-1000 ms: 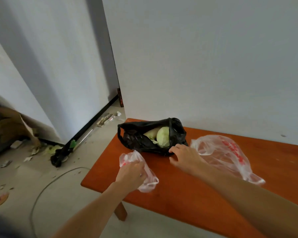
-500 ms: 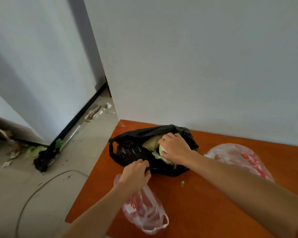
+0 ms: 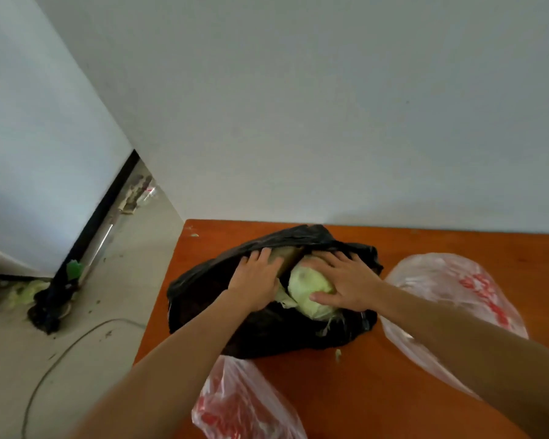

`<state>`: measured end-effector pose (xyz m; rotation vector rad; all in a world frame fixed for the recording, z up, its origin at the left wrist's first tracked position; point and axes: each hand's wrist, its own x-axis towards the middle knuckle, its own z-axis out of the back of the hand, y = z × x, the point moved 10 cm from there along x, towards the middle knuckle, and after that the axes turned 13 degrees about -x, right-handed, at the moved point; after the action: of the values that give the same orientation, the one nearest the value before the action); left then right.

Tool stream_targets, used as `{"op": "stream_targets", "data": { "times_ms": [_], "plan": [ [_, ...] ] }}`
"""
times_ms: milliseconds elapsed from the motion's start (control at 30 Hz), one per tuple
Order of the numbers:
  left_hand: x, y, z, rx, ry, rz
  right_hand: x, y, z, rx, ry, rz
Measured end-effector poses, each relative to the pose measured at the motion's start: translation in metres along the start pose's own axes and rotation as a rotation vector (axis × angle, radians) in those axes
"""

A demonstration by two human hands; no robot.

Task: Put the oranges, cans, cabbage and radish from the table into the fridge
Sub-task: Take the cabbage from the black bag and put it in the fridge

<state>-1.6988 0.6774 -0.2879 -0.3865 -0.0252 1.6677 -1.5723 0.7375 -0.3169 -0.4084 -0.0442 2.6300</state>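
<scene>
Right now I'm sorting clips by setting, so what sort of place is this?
Probably a plain room in a home: an orange table against a bare white wall, a cabbage in a black bag beside a clear shopping bag, and leaf scraps on the floor.

cabbage (image 3: 311,291) in bag (image 3: 203,289), on table (image 3: 377,391)

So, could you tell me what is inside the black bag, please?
A pale green cabbage lies in the black bag, under the right hand, with the left hand beside. Something tan shows behind it; plastic and hands cover the rest.
</scene>
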Motion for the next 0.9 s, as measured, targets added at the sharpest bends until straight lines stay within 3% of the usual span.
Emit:
{"op": "stream_targets", "data": {
  "times_ms": [167, 267, 467, 700, 900],
  "plan": [
    [0.049, -0.030, -0.009, -0.432, 0.137, -0.077, -0.057, -0.047, -0.027, 0.149, 0.000, -0.183],
    [0.055, -0.072, -0.012, -0.474, 0.242, -0.198, -0.101, -0.067, -0.047, 0.220, -0.005, -0.289],
    [0.068, -0.131, 0.019, -0.804, 0.077, -0.295, -0.155, -0.075, -0.080, 0.365, 0.071, -0.481],
    [0.079, -0.146, -0.060, -0.250, 0.390, -0.366, -0.172, -0.071, -0.096, 0.783, -0.008, -0.810],
    [0.088, -0.121, -0.092, -0.263, 0.330, -0.208, -0.165, -0.079, -0.092, 0.754, -0.111, -1.005]
  ]
}}
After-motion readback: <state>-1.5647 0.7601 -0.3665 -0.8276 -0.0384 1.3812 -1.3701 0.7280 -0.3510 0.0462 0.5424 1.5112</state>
